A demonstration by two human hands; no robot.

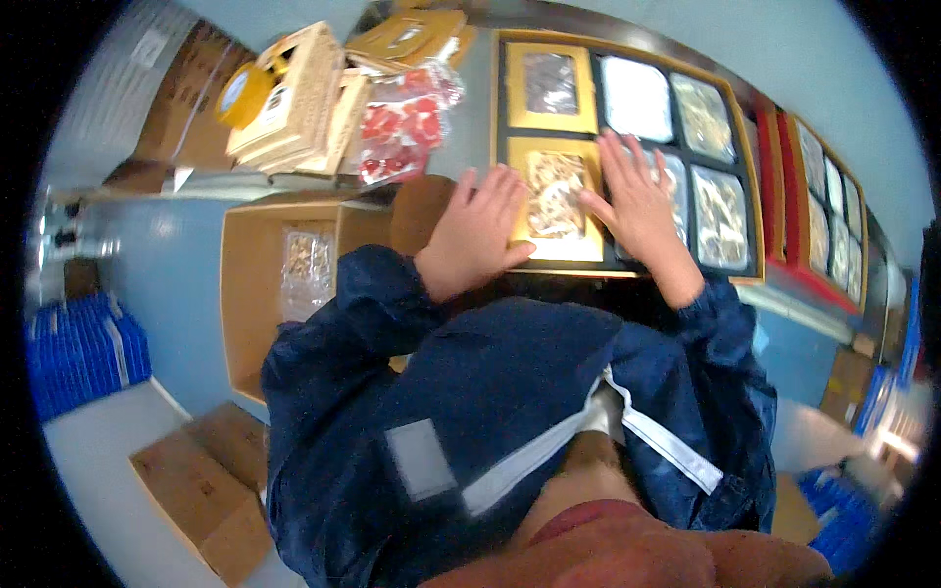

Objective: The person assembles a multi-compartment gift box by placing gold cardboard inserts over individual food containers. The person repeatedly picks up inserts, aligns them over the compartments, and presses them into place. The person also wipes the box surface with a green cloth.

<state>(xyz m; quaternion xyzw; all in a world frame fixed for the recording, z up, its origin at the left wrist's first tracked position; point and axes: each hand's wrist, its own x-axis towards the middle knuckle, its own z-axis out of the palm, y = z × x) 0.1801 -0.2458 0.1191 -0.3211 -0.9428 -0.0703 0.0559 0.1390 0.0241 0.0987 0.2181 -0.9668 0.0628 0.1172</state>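
A gift box (628, 147) with a black insert and several compartments lies in front of me. In its near left compartment sits a gold-framed pack (559, 199) whose window shows pale brown dried pieces. My left hand (475, 230) lies over that pack's left edge, fingers stretched out. Fingers spread, my right hand (642, 201) rests by the pack's right edge, partly covering the pack (676, 188) beside it. Neither hand holds anything. Behind is another gold-framed pack (549, 83) with dark contents. Further clear packs (720, 218) of pale dried goods fill the right side.
Left on the table are stacked cartons (299, 103) with a yellow tape roll (245, 95), clear bags with red pieces (402, 122) and gold sleeves (407, 39). An open cardboard box (235, 284) stands lower left, holding a clear bag (307, 265). Another filled red-edged box (823, 206) is at right.
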